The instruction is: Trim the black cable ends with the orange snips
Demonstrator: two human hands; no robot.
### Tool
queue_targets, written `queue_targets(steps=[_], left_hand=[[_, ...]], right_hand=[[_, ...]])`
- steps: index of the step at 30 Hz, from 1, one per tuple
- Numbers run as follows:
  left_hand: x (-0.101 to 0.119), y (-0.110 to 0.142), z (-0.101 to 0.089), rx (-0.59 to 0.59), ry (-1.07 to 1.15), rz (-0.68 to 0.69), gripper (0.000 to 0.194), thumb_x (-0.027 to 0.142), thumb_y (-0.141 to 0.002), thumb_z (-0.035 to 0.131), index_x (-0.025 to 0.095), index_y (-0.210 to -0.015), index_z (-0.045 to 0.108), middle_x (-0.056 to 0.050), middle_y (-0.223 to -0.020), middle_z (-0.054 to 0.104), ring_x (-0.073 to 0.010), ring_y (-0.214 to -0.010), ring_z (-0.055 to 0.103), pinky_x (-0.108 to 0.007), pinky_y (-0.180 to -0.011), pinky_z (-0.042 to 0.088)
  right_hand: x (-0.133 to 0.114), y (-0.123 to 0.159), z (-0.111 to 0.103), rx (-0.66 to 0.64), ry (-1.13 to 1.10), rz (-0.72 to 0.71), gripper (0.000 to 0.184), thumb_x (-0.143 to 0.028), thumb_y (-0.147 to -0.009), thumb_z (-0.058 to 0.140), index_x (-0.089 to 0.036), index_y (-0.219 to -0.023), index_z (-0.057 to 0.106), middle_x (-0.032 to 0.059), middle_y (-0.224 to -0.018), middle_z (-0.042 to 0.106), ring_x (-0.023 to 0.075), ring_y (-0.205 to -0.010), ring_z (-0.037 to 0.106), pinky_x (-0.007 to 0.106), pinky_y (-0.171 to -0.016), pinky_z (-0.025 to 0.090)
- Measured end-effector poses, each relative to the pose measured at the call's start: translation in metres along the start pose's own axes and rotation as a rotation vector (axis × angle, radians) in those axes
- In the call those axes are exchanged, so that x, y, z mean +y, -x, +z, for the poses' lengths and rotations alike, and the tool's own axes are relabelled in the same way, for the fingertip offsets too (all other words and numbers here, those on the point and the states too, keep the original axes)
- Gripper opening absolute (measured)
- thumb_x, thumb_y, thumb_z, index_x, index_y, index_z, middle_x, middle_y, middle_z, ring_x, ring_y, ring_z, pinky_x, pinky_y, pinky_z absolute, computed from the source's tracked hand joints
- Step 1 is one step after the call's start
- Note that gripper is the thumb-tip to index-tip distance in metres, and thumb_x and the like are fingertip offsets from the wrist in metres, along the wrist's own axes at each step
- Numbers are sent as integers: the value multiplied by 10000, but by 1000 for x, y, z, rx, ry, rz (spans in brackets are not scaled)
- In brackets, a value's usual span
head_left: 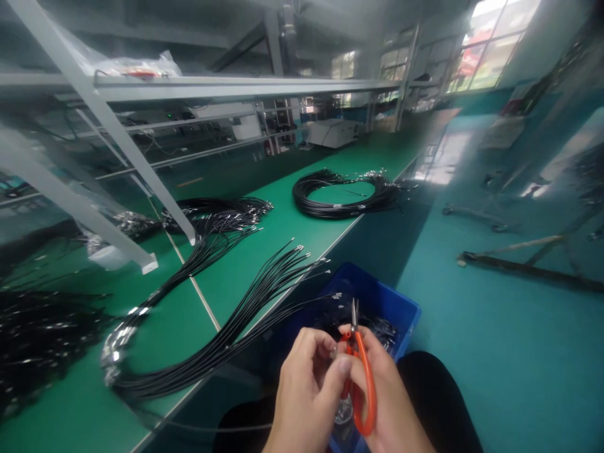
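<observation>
Right hand (389, 393) gripping scissors (362, 355), blades up, over blue bin (406, 314). Left hand (304, 384) pinched just beside; can't tell on what. Cables (189, 374) curve along bench (280, 229), some ends past its edge. Shelf leg (141, 160) stands among bundles. Coil (323, 209) farther back.

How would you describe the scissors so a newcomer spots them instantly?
Start at the long green bench, then go to the blue bin beside its edge. In front of the bin, the wearer's right hand holds the scissors, slim metal blades pointing up in the picture. Bright orange handles set them apart from the black cables and blue bin.
</observation>
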State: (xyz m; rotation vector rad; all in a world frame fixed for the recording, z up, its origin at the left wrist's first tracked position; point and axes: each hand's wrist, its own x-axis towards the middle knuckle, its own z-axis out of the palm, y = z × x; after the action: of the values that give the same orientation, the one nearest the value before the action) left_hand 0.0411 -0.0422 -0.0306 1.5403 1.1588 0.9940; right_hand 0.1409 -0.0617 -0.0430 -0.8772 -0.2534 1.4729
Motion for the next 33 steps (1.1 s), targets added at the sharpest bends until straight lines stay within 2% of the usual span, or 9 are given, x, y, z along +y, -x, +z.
queue_targets(steps=[2,6,13,18,22,27,29,33], left_hand=[[2,-3,-2,-18,115,-56,182,319,-810,579,174,-710,532,8,-613,536,-122,-532,500,-220,-506,403],[0,-6,-9,-159,413,-162,165,271,-813,588,140,-719,558,3,-533,567,-112,-492,497,-217,-503,371],[-6,-1,-11,-120,621,-250,140,243,-817,584,128,-739,576,3,-573,556,-101,-526,473,-228,-546,372],[-6,-4,-5,-121,633,-201,132,215,-764,647,143,-723,544,8,-592,557,-103,-533,478,-220,-528,358],[-10,-6,-8,-106,650,-224,142,216,-796,587,148,-686,528,15,-601,524,-104,-554,464,-232,-566,383],[-7,-5,-15,2,382,-111,109,256,-793,605,163,-840,572,5,-738,557,-109,-597,499,-232,-588,420],[-4,-6,-15,-20,323,-92,138,255,-791,610,167,-892,578,-7,-786,572,-114,-600,522,-233,-569,430],[1,-10,-8,-123,431,-164,125,230,-767,641,151,-747,546,4,-640,550,-130,-566,524,-253,-550,437]], right_hand=[[0,0,2,-3,14,-2,366,-126,-630,728,-222,-932,546,-54,-626,580,96,-498,515,183,-465,386],[1,0,-1,-42,-22,47,353,-153,-647,710,-208,-941,523,-47,-623,574,113,-488,527,215,-473,414],[1,1,-3,-69,-33,61,308,-134,-697,652,-202,-962,511,-35,-608,575,134,-513,531,235,-475,412],[-1,1,-2,-33,-31,73,333,-116,-692,670,-194,-979,520,-25,-646,596,120,-547,540,230,-528,431],[1,-1,-5,-34,-86,48,303,-131,-696,660,-186,-966,534,-13,-673,608,123,-559,550,221,-523,428],[1,-1,-6,-1,-77,27,294,-143,-714,664,-194,-975,540,-20,-680,603,127,-576,560,234,-556,447],[-1,-1,-4,5,-82,44,307,-147,-704,683,-191,-971,541,-16,-692,608,125,-588,562,238,-576,456],[-3,1,-2,20,-80,75,372,-162,-676,715,-189,-999,532,-1,-697,624,141,-604,574,234,-544,448]])
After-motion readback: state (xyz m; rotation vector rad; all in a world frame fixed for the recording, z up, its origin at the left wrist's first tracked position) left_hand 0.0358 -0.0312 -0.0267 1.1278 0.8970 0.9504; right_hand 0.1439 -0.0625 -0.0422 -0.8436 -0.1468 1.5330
